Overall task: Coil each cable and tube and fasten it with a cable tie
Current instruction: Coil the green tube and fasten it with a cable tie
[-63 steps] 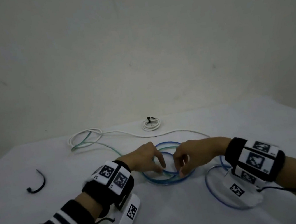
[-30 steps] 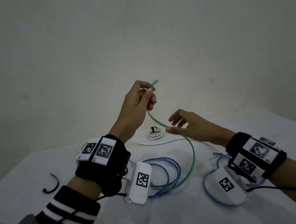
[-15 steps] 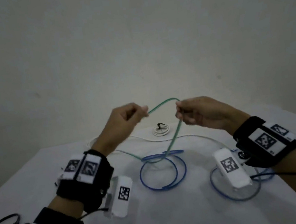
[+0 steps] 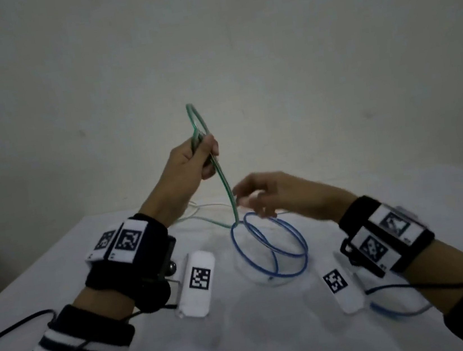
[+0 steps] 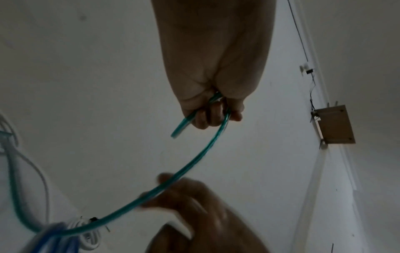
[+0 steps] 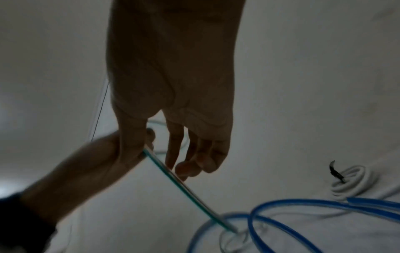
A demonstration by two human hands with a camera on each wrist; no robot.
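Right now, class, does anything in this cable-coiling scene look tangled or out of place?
Yes: the green tube, held up by the left hand, drops down through the blue tube coil on the table. It looks threaded through it, so pulling could snag.

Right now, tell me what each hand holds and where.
Left hand grips the green tube near its free end, where a small loop crosses. Right hand holds nothing, fingers beside the tube.

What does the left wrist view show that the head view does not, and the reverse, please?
Only the left wrist view shows the green tube's cut end poking from the left hand, and a box on the wall. Only the head view shows the green loop above that hand and both wristbands. Both show the green tube running down past the right hand to the blue tube.
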